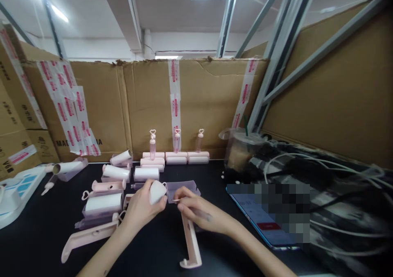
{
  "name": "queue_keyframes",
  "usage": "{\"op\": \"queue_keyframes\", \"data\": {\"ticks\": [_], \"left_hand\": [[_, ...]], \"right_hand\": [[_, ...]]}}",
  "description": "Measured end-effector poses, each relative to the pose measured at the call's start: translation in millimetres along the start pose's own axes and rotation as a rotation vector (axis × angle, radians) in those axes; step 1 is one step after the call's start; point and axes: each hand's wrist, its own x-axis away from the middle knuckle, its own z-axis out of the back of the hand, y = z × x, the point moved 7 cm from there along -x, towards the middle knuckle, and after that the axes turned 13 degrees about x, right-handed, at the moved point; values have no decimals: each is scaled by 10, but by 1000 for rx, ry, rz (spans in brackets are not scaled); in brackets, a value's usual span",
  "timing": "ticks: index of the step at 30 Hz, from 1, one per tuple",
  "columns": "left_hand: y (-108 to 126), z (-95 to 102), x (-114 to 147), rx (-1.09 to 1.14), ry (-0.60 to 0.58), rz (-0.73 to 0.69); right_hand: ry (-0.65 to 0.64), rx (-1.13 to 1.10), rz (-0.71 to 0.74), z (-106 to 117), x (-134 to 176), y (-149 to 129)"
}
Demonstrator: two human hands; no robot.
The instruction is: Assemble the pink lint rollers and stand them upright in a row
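A white rounded piece (157, 192) sits between the thumb and fingers of my left hand (143, 203). Just to its right, the fingertips of my right hand (199, 211) pinch a small thin pale piece (176, 200), too small to name. Below my right hand lies a pink L-shaped handle frame (192, 244); its top end is partly hidden by the fingers. Behind both hands is a translucent lilac cover (183, 191). Another pink frame (89, 238) lies left of my left forearm.
Several white rolls (103, 204) in lilac covers lie at left. Pink rollers (176, 158) line the cardboard wall (147, 96), with small heart-topped tubes (200, 141) standing. At right are a phone (264, 223), a drink cup (241, 150) and tangled cables (337, 178). A white-blue case (23, 191) stands far left.
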Motion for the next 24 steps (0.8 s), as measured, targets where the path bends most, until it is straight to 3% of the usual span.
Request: {"op": "queue_keyframes", "data": {"ticks": [3,7,10,14,24], "left_hand": [[36,-55,-23,-199,-9,-69],[226,-146,-93,-386,-24,-205],[406,-196,-202,-459,-12,-301],[548,-277,-350,-523,-23,-391],[555,-584,-491,-552,-143,-564]], "right_hand": [[56,-6,-7,32,-15,43],[264,-64,-165,379,-38,218],[276,20,-222,516,-151,305],[212,48,-255,498,-286,455],[274,94,-405,408,-175,764]]}}
